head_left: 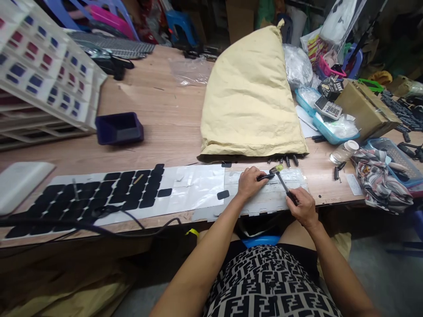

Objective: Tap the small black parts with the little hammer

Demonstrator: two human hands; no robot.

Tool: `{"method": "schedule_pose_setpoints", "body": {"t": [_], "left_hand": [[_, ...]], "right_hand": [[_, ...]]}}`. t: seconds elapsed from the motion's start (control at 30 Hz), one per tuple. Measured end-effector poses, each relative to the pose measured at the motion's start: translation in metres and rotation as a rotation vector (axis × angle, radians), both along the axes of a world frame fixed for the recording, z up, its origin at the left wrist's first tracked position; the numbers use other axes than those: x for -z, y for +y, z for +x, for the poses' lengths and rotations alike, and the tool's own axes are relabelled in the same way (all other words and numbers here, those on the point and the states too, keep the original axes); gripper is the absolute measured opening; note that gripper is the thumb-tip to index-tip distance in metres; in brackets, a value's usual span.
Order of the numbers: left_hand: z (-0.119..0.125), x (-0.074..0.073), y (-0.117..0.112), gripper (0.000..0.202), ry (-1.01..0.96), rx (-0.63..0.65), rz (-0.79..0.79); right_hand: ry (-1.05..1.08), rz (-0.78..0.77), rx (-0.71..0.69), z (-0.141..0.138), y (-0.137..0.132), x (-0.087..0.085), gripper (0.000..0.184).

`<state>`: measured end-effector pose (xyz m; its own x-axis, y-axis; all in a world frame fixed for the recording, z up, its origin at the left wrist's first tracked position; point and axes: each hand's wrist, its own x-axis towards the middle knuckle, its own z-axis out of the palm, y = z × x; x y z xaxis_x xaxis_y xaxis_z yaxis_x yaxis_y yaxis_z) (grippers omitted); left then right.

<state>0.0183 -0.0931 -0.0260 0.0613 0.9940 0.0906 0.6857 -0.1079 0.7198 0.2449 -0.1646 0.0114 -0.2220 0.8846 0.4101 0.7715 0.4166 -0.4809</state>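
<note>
My right hand [303, 207] grips the dark handle of a small hammer [282, 181]. Its yellowish head lies over the tip of a slim black piece [264, 176], whose exact kind I cannot make out. The fingers of my left hand [249, 181] are closed on that black piece, holding it low over a whitish, taped work board [264, 193]. To the left, a white sheet [194, 189] bears rows of black rounded patches [127, 189]. One loose black patch [223, 194] lies near my left wrist. Several small black parts [287, 161] sit just beyond the hammer head.
A large yellow sack [251, 97] stands behind my hands. Farther left are a dark purple bin [119, 128], a white plastic crate [49, 66] and black cables [132, 231]. On the right are a clear jar [343, 152], patterned cloth [380, 176], a calculator [328, 108] and a cardboard box [366, 108].
</note>
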Motion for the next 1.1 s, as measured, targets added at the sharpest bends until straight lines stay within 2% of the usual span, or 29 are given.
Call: {"method": "schedule_pose_setpoints", "body": {"t": [0.13, 0.33, 0.53, 0.67, 0.83, 0.93, 1.03, 1.1], "left_hand": [[0.0, -0.001, 0.0, 0.018, 0.01, -0.005, -0.024], [0.001, 0.0, 0.002, 0.018, -0.009, -0.006, -0.017], [0.001, 0.001, 0.001, 0.018, -0.007, -0.014, -0.003], [0.001, 0.001, 0.002, 0.016, -0.016, -0.006, -0.008], [-0.002, -0.007, 0.0, 0.017, -0.075, 0.022, -0.002], [-0.005, -0.017, -0.031, 0.02, -0.227, 0.122, 0.036], [-0.008, -0.02, -0.089, 0.025, -0.318, 0.33, 0.001], [-0.01, -0.014, -0.127, 0.027, -0.297, 0.45, -0.102]], "right_hand": [[-0.084, -0.025, 0.029, -0.002, 0.0, 0.002, 0.017], [-0.035, 0.021, -0.005, -0.006, -0.001, 0.0, 0.019], [-0.054, 0.012, -0.048, -0.008, 0.002, 0.006, 0.017], [0.11, -0.018, 0.086, 0.009, 0.014, 0.01, 0.019], [0.49, -0.159, 0.337, 0.032, 0.031, 0.022, 0.031], [0.603, -0.233, 0.365, 0.036, 0.034, 0.027, 0.035], [0.55, -0.259, 0.311, 0.034, 0.034, 0.027, 0.032], [0.521, -0.251, 0.299, 0.033, 0.033, 0.026, 0.03]]}}
